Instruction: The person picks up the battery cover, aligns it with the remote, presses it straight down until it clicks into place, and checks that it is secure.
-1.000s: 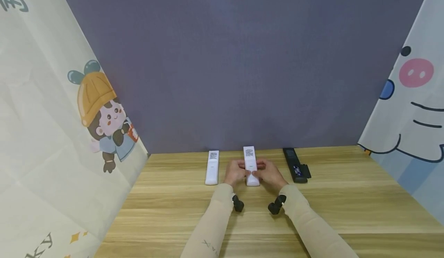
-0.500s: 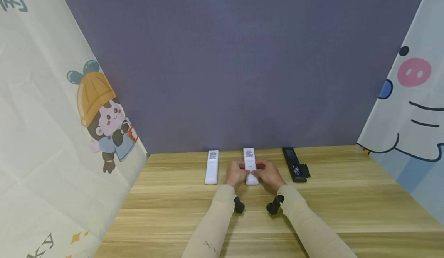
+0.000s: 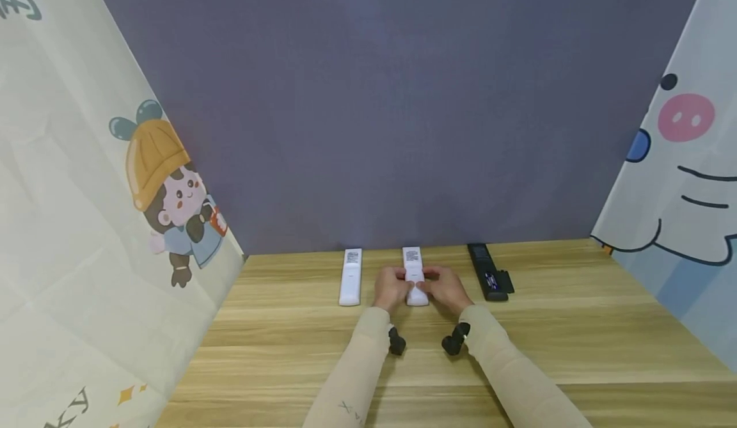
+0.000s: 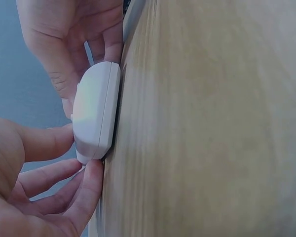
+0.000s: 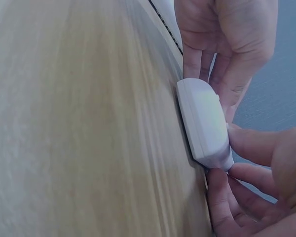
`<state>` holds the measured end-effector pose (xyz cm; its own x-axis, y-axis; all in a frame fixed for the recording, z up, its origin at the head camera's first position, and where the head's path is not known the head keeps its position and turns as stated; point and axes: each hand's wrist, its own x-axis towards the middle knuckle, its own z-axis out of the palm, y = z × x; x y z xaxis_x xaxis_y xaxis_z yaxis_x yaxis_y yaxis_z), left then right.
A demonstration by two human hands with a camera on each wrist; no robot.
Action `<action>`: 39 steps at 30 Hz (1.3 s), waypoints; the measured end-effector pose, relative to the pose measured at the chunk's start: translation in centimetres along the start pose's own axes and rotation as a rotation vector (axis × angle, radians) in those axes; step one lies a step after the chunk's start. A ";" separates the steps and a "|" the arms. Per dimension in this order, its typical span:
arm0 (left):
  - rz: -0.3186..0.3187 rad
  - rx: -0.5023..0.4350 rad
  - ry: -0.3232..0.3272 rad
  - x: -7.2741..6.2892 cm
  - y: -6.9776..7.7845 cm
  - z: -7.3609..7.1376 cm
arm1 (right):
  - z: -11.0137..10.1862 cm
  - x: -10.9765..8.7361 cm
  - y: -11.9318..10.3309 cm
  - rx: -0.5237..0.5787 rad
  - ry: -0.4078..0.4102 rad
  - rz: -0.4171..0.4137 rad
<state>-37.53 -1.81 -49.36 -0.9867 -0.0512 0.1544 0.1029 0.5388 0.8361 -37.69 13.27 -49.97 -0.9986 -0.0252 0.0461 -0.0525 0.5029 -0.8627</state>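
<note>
A white remote control lies back side up at the middle of the table's far part, its printed label at the far end. My left hand grips its left edge, and my right hand grips the right edge. Both thumbs press on the back of the remote near its middle. The left wrist view shows the rounded near end of the remote, with fingertips at its lower edge close to the wood. From the right wrist view, the fingers of both hands curl against the sides of the remote.
Left of the hands lies a second white remote, also back up. On the right is a black remote, its battery compartment open with batteries showing and its cover at the side. A grey wall borders the wooden table behind.
Both hands keep their grip on the middle white remote, thumbs in the same place. The whole scene shifts only slightly in the head view.
</note>
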 end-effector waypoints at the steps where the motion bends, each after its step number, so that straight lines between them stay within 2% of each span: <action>1: -0.001 0.003 0.001 0.0 0.0 0.0 | 0.0 0.0 0.0 0.000 -0.002 0.003; 13: -0.046 0.021 -0.027 -0.2 0.8 0.0 | -0.3 0.2 0.3 -0.007 -0.022 -0.014; 19: -0.055 0.038 0.011 -0.3 1.2 -0.1 | -1.3 -0.2 0.1 0.050 -0.070 0.024; 21: -0.047 0.028 0.032 -0.3 1.5 -0.1 | -2.0 -0.3 0.2 0.081 -0.074 0.030; 23: -0.035 0.026 0.053 -0.2 1.9 -0.1 | -2.9 -0.3 0.2 0.086 -0.063 0.003; 28: 0.001 -0.013 0.111 0.3 3.4 0.2 | -6.3 -0.8 0.2 -0.032 0.010 -0.128; 31: 0.006 -0.070 0.145 0.7 4.2 0.4 | -8.4 -1.3 0.3 -0.073 0.033 -0.168; 35: -0.017 -0.179 0.149 0.9 4.9 0.9 | -10.6 -1.6 1.4 -0.101 0.097 -0.197; 39: -0.047 -0.264 0.125 0.9 5.6 1.4 | -12.3 -1.8 2.9 -0.116 0.149 -0.180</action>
<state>-37.98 2.35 -45.29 -0.9697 -0.1828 0.1619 0.1025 0.2970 0.9494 -36.01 25.42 -46.38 -0.9615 -0.0005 0.2749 -0.2207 0.5977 -0.7707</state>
